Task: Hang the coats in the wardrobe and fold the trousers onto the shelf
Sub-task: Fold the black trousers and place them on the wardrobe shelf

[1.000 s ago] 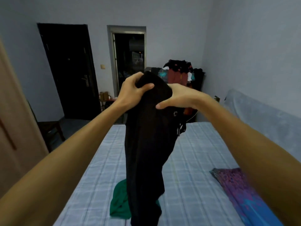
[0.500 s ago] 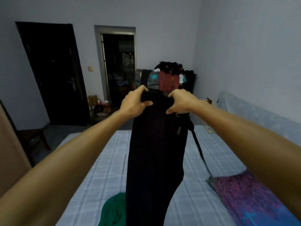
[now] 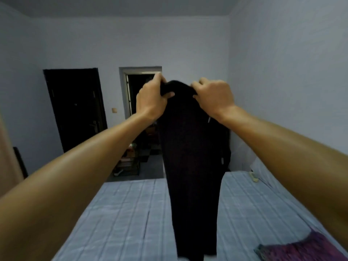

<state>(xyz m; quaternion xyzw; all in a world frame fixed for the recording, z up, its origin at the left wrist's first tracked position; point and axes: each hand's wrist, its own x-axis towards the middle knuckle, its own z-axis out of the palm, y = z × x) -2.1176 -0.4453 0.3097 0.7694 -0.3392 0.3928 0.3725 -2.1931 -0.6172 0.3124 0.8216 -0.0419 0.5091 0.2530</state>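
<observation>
A pair of black trousers (image 3: 190, 166) hangs straight down in front of me, above the bed. My left hand (image 3: 150, 98) grips the top edge of the trousers on the left side. On the right side my right hand (image 3: 212, 97) grips the same top edge, fingers curled over the cloth. Both arms are stretched forward and raised. The lower ends of the trousers run out of the frame at the bottom.
A bed with a pale blue checked sheet (image 3: 120, 219) fills the foreground. A purple patterned cloth (image 3: 305, 247) lies at its right. On the far wall are a dark door (image 3: 75, 108) and an open doorway (image 3: 139, 91). A wooden panel edge (image 3: 7, 157) stands at the left.
Both hands have lifted the trousers higher and the view has tilted up. The green cloth on the bed has dropped out of sight.
</observation>
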